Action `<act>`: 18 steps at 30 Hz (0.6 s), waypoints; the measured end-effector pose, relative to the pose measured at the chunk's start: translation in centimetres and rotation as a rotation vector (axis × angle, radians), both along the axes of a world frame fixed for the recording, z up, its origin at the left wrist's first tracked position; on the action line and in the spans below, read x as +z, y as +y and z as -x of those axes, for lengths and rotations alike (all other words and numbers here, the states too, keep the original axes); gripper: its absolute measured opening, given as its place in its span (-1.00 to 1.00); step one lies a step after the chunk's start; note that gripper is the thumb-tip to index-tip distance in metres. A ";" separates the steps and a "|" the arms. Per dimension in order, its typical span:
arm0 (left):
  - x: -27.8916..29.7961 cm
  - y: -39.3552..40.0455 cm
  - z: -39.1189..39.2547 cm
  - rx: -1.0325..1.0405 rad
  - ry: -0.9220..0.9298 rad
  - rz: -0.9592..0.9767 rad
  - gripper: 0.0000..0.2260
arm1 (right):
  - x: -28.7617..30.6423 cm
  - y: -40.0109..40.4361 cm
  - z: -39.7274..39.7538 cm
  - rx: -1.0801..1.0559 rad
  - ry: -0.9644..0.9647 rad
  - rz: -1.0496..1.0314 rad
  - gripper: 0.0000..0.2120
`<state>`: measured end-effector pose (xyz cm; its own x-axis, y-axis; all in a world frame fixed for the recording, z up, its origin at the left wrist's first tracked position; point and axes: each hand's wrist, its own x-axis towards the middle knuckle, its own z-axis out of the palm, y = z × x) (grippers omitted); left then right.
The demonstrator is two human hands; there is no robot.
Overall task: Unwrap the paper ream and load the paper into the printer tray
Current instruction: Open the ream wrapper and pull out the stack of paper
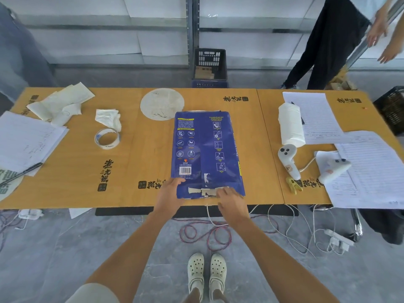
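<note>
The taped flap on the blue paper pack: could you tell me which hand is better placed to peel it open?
Probably the right hand: its fingers rest on the tape strip, while the left hand grips the pack at its near-left corner.

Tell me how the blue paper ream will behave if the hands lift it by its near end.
The blue paper ream looks like a thick, full block, so it is probably heavy for its size. Lifted only at the near end, where the left hand and right hand rest, it would likely sag. The torn wrapper flap there may rip further or slip.
</note>
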<state>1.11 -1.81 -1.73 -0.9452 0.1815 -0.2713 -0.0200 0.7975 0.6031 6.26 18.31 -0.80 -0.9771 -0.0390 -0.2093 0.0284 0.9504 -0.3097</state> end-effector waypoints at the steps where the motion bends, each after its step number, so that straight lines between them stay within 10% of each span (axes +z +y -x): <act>1: -0.2 0.1 -0.1 -0.027 0.015 0.048 -0.52 | 0.0 0.5 0.1 -0.023 0.031 -0.011 -0.74; 18: -1.6 -0.2 -0.6 -0.195 0.171 0.239 -0.67 | -0.3 3.9 1.0 0.131 0.113 -0.226 -0.54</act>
